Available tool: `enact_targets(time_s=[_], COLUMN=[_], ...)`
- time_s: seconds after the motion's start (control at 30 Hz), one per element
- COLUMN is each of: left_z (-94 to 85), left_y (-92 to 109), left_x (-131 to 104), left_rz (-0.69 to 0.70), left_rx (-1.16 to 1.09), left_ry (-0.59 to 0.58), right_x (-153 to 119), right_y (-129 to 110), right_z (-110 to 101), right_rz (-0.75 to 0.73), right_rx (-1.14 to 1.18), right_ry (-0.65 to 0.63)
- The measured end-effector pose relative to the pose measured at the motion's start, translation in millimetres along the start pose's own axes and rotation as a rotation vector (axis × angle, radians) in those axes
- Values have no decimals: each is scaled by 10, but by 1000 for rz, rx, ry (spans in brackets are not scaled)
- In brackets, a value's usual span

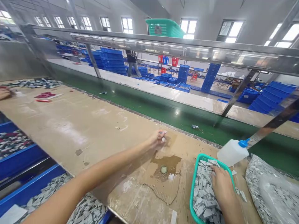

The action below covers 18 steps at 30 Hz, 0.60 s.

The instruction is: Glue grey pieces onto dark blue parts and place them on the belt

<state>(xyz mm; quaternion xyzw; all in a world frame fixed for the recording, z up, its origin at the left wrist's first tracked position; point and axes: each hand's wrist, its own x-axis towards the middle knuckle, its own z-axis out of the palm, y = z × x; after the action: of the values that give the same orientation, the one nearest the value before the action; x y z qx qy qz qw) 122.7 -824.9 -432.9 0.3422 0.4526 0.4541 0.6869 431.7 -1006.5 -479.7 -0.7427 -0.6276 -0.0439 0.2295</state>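
My left hand (159,138) is stretched out over the worktable, its fingers pinched around a small whitish piece (163,139). On the right, my right hand (220,179) reaches into a green plastic basket (192,199) filled with small grey-white plastic pieces (203,189). Its fingers are bent together against the pieces; what lies between the fingertips is hidden. Between my hands, a round metal bottle cap (163,169) sits on a wet, torn patch of cardboard (163,189).
A white squeeze bottle (231,152) with a blue cap stands behind the basket, beside a clear bag (273,186) of grey pieces. A green conveyor belt (149,107) runs along the far edge. Blue crates (52,175) of pieces stand at lower left. Another person's hand (4,93) shows far left.
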Motion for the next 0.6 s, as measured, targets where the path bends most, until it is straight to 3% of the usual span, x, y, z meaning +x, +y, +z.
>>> enact_targets(time_s=[0.17,0.3,0.43,0.6], left_z=[429,649,896,1334], left_y=[507,585,427,129], left_x=[706,1153,1373,1481], left_rz=[156,211,308,466], left_rx=[425,740,950,1047], left_ry=[275,372,337,99], right_x=[-41,-23,11,28], right_y=[-73,-124,-190,-257], right_z=[-98,-173,-226,-305], right_rz=[57,142,185,162], right_rx=[64,153,257,354], right_ry=[102,244,378,452])
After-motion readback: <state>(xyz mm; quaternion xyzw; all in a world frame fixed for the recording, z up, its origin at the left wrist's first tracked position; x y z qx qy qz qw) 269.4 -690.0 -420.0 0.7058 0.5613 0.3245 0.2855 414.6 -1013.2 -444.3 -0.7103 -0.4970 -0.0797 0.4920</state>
